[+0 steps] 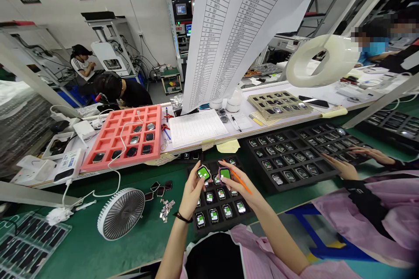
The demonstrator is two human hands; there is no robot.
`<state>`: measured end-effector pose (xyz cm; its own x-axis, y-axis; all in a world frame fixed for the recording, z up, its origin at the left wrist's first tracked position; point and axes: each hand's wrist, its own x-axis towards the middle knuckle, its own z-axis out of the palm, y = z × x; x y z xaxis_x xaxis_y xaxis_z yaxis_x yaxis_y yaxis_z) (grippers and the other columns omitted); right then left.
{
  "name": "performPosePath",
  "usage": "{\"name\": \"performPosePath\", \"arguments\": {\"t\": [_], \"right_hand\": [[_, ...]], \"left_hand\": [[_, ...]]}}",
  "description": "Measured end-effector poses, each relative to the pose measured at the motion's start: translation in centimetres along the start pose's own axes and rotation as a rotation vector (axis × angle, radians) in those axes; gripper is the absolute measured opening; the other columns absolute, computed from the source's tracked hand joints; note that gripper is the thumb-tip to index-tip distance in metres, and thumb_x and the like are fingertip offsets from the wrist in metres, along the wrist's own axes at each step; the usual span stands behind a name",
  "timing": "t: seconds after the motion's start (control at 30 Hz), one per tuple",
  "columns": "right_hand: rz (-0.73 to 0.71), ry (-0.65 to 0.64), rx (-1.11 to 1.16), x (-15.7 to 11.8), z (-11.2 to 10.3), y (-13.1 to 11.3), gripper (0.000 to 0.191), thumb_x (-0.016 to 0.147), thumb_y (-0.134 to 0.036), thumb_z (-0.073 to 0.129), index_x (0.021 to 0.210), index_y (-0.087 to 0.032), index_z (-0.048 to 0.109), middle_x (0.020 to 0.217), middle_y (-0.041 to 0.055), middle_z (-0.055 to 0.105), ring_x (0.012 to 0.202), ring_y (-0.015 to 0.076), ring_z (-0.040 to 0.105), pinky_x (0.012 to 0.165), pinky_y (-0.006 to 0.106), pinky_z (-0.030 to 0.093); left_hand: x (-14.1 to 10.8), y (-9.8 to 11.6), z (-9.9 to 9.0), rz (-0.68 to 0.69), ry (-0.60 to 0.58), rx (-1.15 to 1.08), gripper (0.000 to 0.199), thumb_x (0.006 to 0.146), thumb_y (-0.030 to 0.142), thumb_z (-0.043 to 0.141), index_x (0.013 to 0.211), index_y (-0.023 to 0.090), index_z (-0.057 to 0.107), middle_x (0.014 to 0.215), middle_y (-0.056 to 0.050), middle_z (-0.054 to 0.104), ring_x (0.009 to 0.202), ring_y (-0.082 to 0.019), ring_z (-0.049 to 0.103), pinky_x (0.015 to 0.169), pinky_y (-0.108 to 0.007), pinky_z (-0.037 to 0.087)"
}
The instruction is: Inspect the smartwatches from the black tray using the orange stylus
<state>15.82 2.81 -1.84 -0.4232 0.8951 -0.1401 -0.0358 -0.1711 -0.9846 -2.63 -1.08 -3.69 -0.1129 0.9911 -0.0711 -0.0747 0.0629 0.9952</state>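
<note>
Left hand [193,192] curls narrowly around a smartwatch [203,173] with a green screen, its fingers gripping the case edges and raising it just above a black foam tray [222,226]. Right hand [236,186] is also closed narrowly, holding a second smartwatch [225,174] with a green screen beside the first, while an orange stylus [244,185] lies across its fingers, its tip angled away from the watch. Most visible pockets of the tray hold upright-facing watches with green screens, though the hands hide part of it, so the exact count cannot be told. Beyond the tray, a salmon-pink foam tray [159,130] has dark-faced watches [134,140] in its nearer pockets, while many other pockets stand open. To the right of the tray, a larger black foam tray [262,178] has watches in nearly all its pockets, and a co-worker's hands [340,168] reach over its far end. Left of the tray, small silver strips [166,209] and dark watch frames [157,189] lie loose on the green bench mat [85,248], next to a white desk fan [121,213].
</note>
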Motion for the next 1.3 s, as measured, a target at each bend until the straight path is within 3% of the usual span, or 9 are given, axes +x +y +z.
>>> {"name": "performPosePath", "arguments": {"t": [0.23,0.47,0.77,0.9,1.0,1.07,1.13,1.2,1.3], "right_hand": [[0.011,-0.067,0.041,0.0,-0.2,-0.2,0.066,0.075,-0.035,0.071,0.135,-0.027,0.044,0.106,0.0048,0.066,0.094,0.0198,0.06,0.083,0.034,0.048],[0.024,-0.043,0.076,-0.2,0.2,-0.5,0.06,0.081,-0.037,0.065,0.137,-0.028,0.044,0.107,0.0054,0.066,0.067,0.0135,0.053,0.058,0.027,0.043],[-0.026,-0.133,0.135,0.1,-0.3,0.7,0.06,0.085,-0.034,0.061,0.141,-0.03,0.038,0.101,0.0049,0.062,0.071,0.0129,0.052,0.049,0.023,0.034],[-0.012,-0.13,0.133,0.2,-0.4,0.9,0.062,0.084,-0.033,0.062,0.141,-0.031,0.038,0.111,0.0065,0.062,0.073,0.0133,0.054,0.05,0.023,0.036],[0.001,-0.117,0.112,0.1,-0.5,0.9,0.062,0.084,-0.033,0.062,0.142,-0.031,0.038,0.11,0.0068,0.063,0.075,0.0145,0.055,0.052,0.024,0.038],[0.001,-0.115,0.105,0.1,-0.5,0.8,0.062,0.084,-0.033,0.062,0.142,-0.03,0.037,0.108,0.0065,0.063,0.075,0.0147,0.054,0.052,0.024,0.038],[-0.002,-0.119,0.109,0.1,-0.4,0.7,0.062,0.084,-0.033,0.062,0.142,-0.03,0.038,0.108,0.0065,0.063,0.074,0.0142,0.054,0.052,0.024,0.036],[-0.004,-0.116,0.112,0.1,-0.3,0.6,0.062,0.084,-0.034,0.062,0.141,-0.03,0.038,0.11,0.0067,0.062,0.072,0.0136,0.053,0.051,0.024,0.035],[-0.01,-0.081,0.094,0.1,-0.1,0.3,0.061,0.083,-0.038,0.062,0.139,-0.029,0.041,0.105,0.0061,0.062,0.07,0.0133,0.052,0.049,0.024,0.034]], "left_hand": [[0.1,-0.1,0.3,0.013,-0.059,-0.081,0.069,0.079,0.045,0.066,0.139,0.025,0.039,0.12,-0.008,0.058,0.083,-0.015,0.061,0.07,-0.026,0.049],[-0.1,0.0,0.0,0.005,0.062,0.042,0.058,0.085,0.049,0.058,0.134,0.02,0.048,0.077,0.001,0.055,0.054,-0.008,0.043,0.054,-0.023,0.041],[-0.3,0.4,0.1,-0.024,0.056,-0.041,0.056,0.086,0.051,0.055,0.135,0.026,0.048,0.104,-0.005,0.058,0.059,-0.008,0.046,0.061,-0.024,0.047],[-0.3,0.2,0.0,-0.008,0.053,0.034,0.058,0.086,0.049,0.057,0.137,0.023,0.045,0.08,-0.001,0.055,0.06,-0.01,0.047,0.063,-0.024,0.046],[-0.3,0.2,0.0,-0.006,0.053,0.06,0.056,0.086,0.047,0.057,0.134,0.02,0.047,0.077,0.0,0.055,0.058,-0.01,0.046,0.058,-0.023,0.044],[-0.3,0.2,0.1,-0.012,0.033,0.035,0.056,0.085,0.047,0.058,0.134,0.021,0.047,0.087,-0.003,0.06,0.064,-0.011,0.053,0.061,-0.024,0.047],[-0.3,0.3,0.3,0.006,-0.008,-0.025,0.06,0.082,0.044,0.063,0.134,0.022,0.044,0.106,-0.007,0.063,0.086,-0.016,0.061,0.075,-0.027,0.052],[-0.3,0.3,0.4,0.026,-0.053,-0.08,0.066,0.079,0.04,0.068,0.136,0.023,0.041,0.123,-0.009,0.059,0.109,-0.022,0.059,0.089,-0.032,0.051],[-0.3,0.1,0.6,0.022,-0.089,-0.077,0.072,0.078,0.037,0.069,0.14,0.023,0.035,0.129,-0.012,0.056,0.116,-0.025,0.056,0.091,-0.037,0.051]]}}
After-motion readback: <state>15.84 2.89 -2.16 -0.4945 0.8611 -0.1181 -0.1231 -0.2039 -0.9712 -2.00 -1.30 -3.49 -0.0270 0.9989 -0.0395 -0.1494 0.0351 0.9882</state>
